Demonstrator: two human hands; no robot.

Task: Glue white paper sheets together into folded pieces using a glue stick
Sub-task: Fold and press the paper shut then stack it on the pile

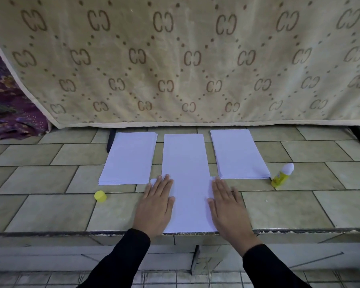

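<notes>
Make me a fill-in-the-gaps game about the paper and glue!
The left hand and right hand press flat on the ____ paper.
The glue stick sits beside the ____ pile.
The loose cap is coloured ____.
Missing words: middle, right, yellow.

Soft, even, cool light with faint shadows; wide-angle bending curves the edges, and focus stays fairly sharp.

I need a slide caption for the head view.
Left hand and right hand press the central paper flat between a left stack and a right stack; uncapped glue stick right, yellow cap left.
</notes>
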